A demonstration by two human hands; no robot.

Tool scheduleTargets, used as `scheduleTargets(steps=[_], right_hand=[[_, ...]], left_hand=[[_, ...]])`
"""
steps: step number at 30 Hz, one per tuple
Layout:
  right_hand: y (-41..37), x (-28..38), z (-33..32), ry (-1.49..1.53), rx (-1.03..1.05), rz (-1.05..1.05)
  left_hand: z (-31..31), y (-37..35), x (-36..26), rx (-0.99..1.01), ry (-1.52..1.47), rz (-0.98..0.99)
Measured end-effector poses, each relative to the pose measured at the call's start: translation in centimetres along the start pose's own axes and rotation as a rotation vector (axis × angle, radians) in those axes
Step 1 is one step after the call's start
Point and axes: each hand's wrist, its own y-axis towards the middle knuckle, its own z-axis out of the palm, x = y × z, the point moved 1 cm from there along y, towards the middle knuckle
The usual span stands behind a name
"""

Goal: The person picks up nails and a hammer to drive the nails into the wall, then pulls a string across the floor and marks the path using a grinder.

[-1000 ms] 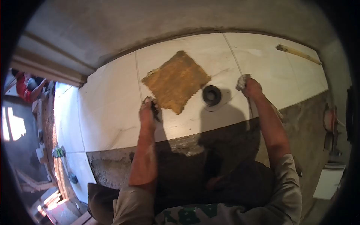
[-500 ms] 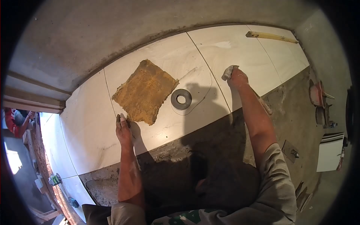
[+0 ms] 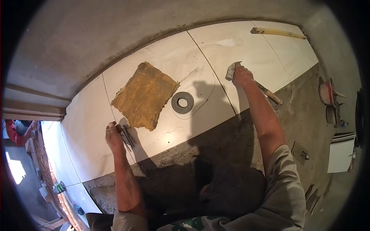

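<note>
My right hand [image 3: 243, 76] is wrapped round a hammer [image 3: 232, 71] just below its head, over the pale floor tiles [image 3: 214, 42]. The hammer's wooden handle runs back beneath my forearm. My left hand [image 3: 113, 138] is over the tiles at the left, close to a joint line, with its fingers bent together. Something dark shows at its fingertips, and I cannot tell what it is. Thin dark strips [image 3: 128, 137] show on the tile right beside it. A rough, yellow-brown square sponge-like piece [image 3: 144, 96] lies between my hands, next to a dark ring-shaped roll [image 3: 182, 102] with a thin line trailing from it.
A wooden batten [image 3: 277, 33] lies at the far right. Wet grey mortar [image 3: 173, 159] borders the tiles on my side. A trowel [image 3: 299, 153], a reddish container [image 3: 327, 92] and a white tile [image 3: 340, 158] are at the right. Another person [image 3: 19, 131] is beyond the doorway.
My left hand has shifted left and slightly toward me, its fingers now more bent. My right hand still holds the hammer, whose handle shows more. The view has tilted slightly.
</note>
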Motion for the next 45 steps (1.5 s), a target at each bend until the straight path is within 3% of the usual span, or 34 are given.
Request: scheduleTargets(steps=[7, 12, 14, 16, 18, 20, 22, 25, 26, 27, 28, 30, 31, 33, 35, 37, 39, 41, 42, 44, 45], right_hand=[[-6.9, -6.4, 1.4, 0.183, 0.019, 0.13], [-20.5, -13.0, 8.0, 0.205, 0.181, 0.323], [-24.7, -13.7, 9.1, 0.39, 0.214, 0.478], [-27.2, -12.7, 6.5, 0.481, 0.258, 0.411], [-28.4, -15.8, 11.2, 0.358, 0.354, 0.484], [-28.0, -16.7, 12.1, 0.234, 0.439, 0.555], [-26.3, -15.4, 8.9, 0.036, 0.393, 0.438], [-20.3, -10.8, 5.0, 0.231, -0.217, 0.201], [-17.2, -8.2, 3.6, 0.313, -0.207, 0.197], [-14.8, -4.8, 0.8, 0.601, -0.162, 0.117], [-13.0, -2.0, 0.1, 0.687, -0.279, -0.021], [-7.3, 1.6, 2.8, 0.586, -0.321, -0.143], [-5.8, 3.5, 3.1, 0.514, -0.326, -0.183], [-3.8, 6.4, 4.1, 0.464, -0.399, -0.172], [-2.6, 8.4, 5.4, 0.424, -0.468, -0.16], [-2.1, 9.3, 6.4, 0.142, -0.535, -0.123], [-2.1, 9.3, 5.4, 0.247, -0.471, -0.157], [-3.1, 8.8, 3.6, 0.31, -0.208, -0.18], [-3.7, 8.3, 3.0, 0.298, -0.217, -0.187], [-5.4, 7.4, 2.3, 0.231, -0.022, -0.262], [-6.7, 6.9, 2.0, 0.215, -0.023, -0.262]], left_hand=[[-1.9, 0.2, -3.2, 0.056, -0.079, -0.251], [0.5, -1.0, -3.4, 0.119, -0.076, -0.342], [1.4, -0.7, -2.9, 0.222, -0.126, -0.285], [2.8, -1.0, -5.0, 0.344, -0.161, -0.211], [4.7, -2.2, -8.4, 0.377, -0.175, -0.173], [5.5, -2.4, -10.1, 0.404, -0.127, -0.119], [5.5, -2.9, -12.7, 0.484, 0.027, -0.04], [5.7, -1.4, -12.5, 0.579, 0.067, 0.061], [5.7, -1.1, -12.7, 0.566, 0.04, 0.104], [5.4, -0.9, -13.3, 0.556, 0.042, 0.109], [4.7, -0.9, -14.4, 0.583, 0.207, 0.195], [3.3, -0.7, -16.0, 0.639, 0.514, 0.362], [2.1, -0.4, -16.4, 0.629, 0.522, 0.356], [-0.3, -0.4, -17.1, 0.835, 0.806, 0.534], [-3.0, -0.9, -17.7, 0.832, 0.909, 0.548], [-5.9, -1.1, -17.6, 0.875, 0.998, 0.399], [-7.8, -1.0, -16.7, 0.813, 0.954, 0.352], [-8.6, -0.8, -15.6, 0.636, 0.772, 0.171], [-8.6, -0.3, -14.4, 0.59, 0.682, 0.158], [-8.0, 0.0, -12.4, 0.609, 0.65, 0.155], [-7.8, -0.2, -11.8, 0.633, 0.637, 0.148]])
